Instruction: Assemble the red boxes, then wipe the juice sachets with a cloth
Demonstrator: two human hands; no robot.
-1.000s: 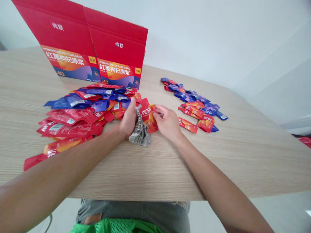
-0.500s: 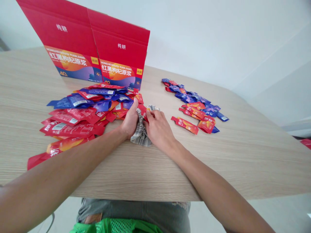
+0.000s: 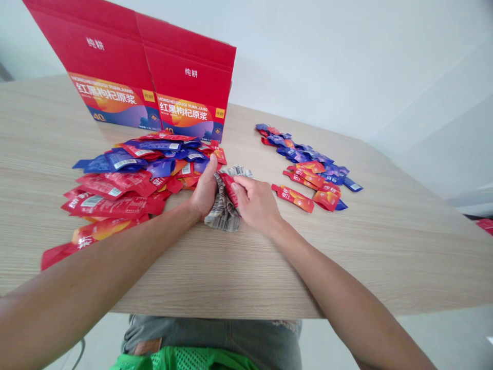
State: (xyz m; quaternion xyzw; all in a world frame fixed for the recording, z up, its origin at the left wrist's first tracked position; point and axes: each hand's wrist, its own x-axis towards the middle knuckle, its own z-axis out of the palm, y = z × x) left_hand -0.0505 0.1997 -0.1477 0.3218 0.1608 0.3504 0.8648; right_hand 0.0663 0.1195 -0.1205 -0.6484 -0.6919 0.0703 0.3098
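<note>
Near the middle of the table, my left hand [image 3: 206,191] is closed on a grey striped cloth [image 3: 222,215], thumb pointing up. A red sachet [image 3: 230,189] lies against the cloth, between my two hands. My right hand [image 3: 259,203] pinches that sachet by its right side, with its fingers curled. The cloth bunches under and around the sachet, and part of it shows beyond my right fingers. Just left of my left hand is a heap of red and blue sachets [image 3: 127,182].
Behind the heap stands a red printed carton [image 3: 188,92] with its panels upright. Overlapping red and blue sachets [image 3: 308,156] run in a line at the right, with one red sachet [image 3: 295,198] at the near end. The wooden table's front edge [image 3: 231,314] is close to my body.
My right hand has shifted slightly to the right and its fingers have curled in, so more of the red sachet shows on the cloth. My left hand stays nearly in place.
</note>
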